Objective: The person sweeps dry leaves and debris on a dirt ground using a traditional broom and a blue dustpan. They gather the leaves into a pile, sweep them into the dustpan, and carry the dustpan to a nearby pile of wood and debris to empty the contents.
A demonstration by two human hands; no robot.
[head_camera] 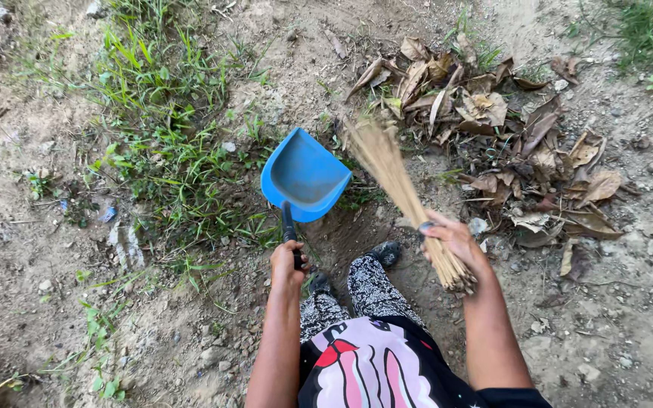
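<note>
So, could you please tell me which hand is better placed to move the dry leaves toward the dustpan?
The right hand: it grips the stick broom beside the dry leaves. The left hand holds the blue dustpan.

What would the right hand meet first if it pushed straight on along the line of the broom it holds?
Probably the dry brown leaves. The right hand points its stick broom up and slightly left; the bristle tips end at the pile's near-left edge, beside the blue dustpan. Depth is unclear.
</note>
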